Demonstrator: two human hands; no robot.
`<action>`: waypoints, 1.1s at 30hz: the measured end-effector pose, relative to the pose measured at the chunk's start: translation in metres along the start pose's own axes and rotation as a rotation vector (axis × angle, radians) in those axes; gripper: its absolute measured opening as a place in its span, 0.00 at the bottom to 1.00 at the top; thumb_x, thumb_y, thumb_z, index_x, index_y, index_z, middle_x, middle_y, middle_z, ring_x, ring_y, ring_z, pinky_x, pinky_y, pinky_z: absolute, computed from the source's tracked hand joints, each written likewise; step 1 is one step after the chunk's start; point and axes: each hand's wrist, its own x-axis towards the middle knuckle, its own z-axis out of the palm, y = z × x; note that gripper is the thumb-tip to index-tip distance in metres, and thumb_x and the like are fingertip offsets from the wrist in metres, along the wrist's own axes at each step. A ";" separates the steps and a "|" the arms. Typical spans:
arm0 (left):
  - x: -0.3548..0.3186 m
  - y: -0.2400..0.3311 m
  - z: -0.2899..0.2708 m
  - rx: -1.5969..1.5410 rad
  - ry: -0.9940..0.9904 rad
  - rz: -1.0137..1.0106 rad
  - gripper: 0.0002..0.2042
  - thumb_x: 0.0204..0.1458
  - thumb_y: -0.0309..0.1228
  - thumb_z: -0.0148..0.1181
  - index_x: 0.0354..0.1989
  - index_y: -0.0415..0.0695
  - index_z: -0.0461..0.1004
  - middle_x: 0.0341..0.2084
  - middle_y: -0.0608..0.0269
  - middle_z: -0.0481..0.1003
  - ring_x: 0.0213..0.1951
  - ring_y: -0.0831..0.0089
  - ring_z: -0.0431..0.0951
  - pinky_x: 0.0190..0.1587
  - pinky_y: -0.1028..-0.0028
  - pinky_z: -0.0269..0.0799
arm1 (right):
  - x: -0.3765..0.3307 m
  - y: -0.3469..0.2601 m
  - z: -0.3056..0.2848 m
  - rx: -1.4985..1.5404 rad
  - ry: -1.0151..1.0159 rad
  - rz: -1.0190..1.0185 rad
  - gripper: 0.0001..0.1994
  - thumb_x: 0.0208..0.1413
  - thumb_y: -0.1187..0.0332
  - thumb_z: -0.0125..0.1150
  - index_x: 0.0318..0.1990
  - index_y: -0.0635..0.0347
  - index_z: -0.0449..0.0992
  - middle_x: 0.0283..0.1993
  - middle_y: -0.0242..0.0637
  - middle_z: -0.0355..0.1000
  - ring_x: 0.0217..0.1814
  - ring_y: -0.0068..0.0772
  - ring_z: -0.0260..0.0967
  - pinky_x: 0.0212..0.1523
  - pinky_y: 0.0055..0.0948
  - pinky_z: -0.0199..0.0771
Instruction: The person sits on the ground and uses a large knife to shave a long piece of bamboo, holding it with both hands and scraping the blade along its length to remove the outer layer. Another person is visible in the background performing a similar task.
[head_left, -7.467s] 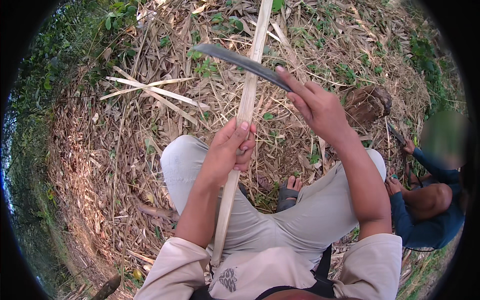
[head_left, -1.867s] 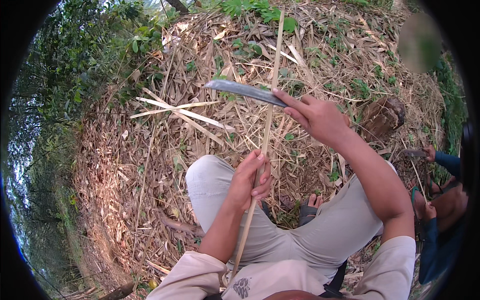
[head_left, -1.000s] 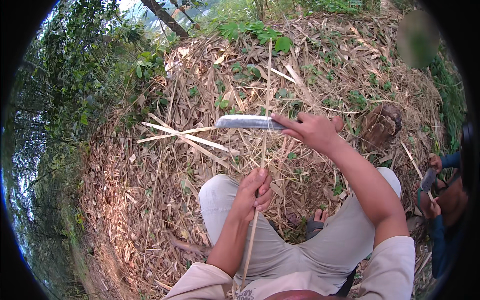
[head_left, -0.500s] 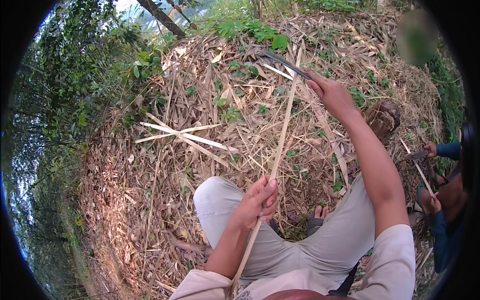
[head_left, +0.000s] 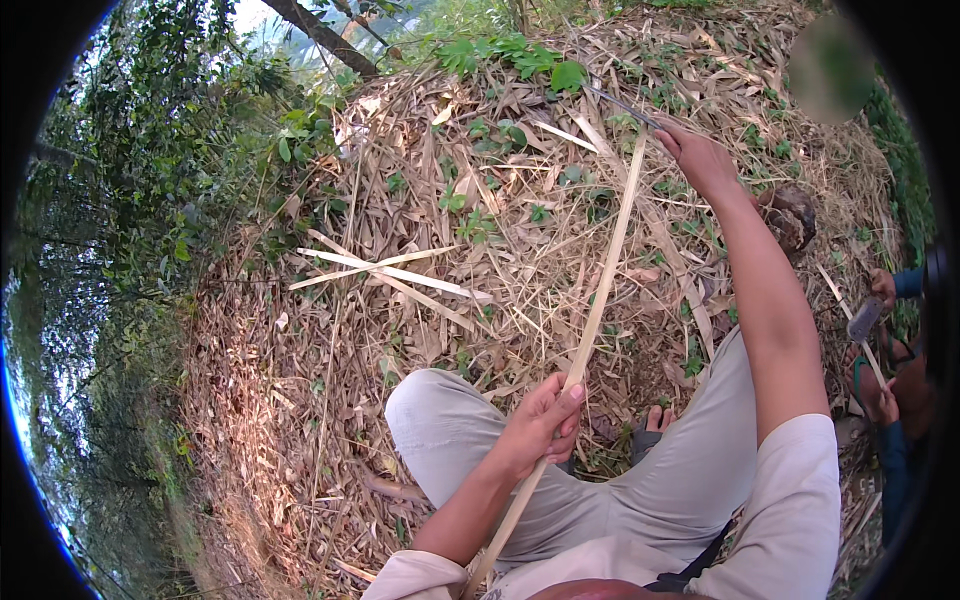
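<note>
My left hand (head_left: pixel 543 425) is wrapped around a long, pale split-bamboo strip (head_left: pixel 606 278) in front of my knees. The strip slants from my lap up and away to the right. Farther out, the fingers of my right hand (head_left: pixel 697 160) are closed on a knife, its handle mostly hidden in the grip. The dark, thin knife blade (head_left: pixel 622 106) points away to the left, close to the far end of the strip. Whether blade and strip touch, I cannot tell.
Several pale strips (head_left: pixel 400 273) lie crossed on the leaf litter (head_left: pixel 270 400) to the left. A cut log (head_left: pixel 788 217) lies beyond my right forearm. At the far right, a person in blue sleeves holds a blade (head_left: pixel 864 320) against another strip. Bushes (head_left: pixel 120 200) line the left.
My right hand has moved right and slightly outward with the knife. The strip's far end has swung right, and my left hand sits a little lower and to the right.
</note>
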 end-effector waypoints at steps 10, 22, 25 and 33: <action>-0.015 0.007 -0.003 -0.004 0.075 0.083 0.08 0.68 0.36 0.48 0.40 0.46 0.61 0.17 0.71 0.61 0.09 0.85 0.54 0.10 0.82 0.50 | -0.011 -0.038 0.005 0.008 0.059 -0.225 0.23 0.68 0.41 0.38 0.67 0.26 0.64 0.36 0.50 0.77 0.37 0.56 0.76 0.40 0.51 0.75; -0.033 0.020 -0.017 -0.061 0.096 0.057 0.07 0.67 0.34 0.48 0.43 0.45 0.62 0.17 0.70 0.58 0.09 0.85 0.52 0.10 0.82 0.47 | -0.025 -0.050 0.001 0.021 -0.043 -0.417 0.23 0.66 0.41 0.42 0.63 0.30 0.70 0.30 0.49 0.76 0.35 0.54 0.76 0.39 0.51 0.75; -0.083 -0.003 -0.026 -0.196 -0.012 -0.006 0.08 0.67 0.35 0.49 0.45 0.44 0.62 0.18 0.68 0.60 0.10 0.83 0.54 0.12 0.81 0.51 | -0.002 -0.026 -0.007 0.248 0.023 -0.038 0.22 0.67 0.41 0.43 0.62 0.31 0.72 0.31 0.50 0.77 0.35 0.56 0.76 0.38 0.50 0.75; -0.081 -0.021 -0.016 0.271 0.422 0.130 0.11 0.67 0.35 0.51 0.49 0.42 0.60 0.20 0.67 0.66 0.15 0.81 0.63 0.18 0.78 0.62 | -0.004 -0.041 -0.011 1.081 -0.167 0.352 0.27 0.60 0.39 0.56 0.37 0.59 0.73 0.19 0.28 0.62 0.16 0.19 0.62 0.18 0.27 0.65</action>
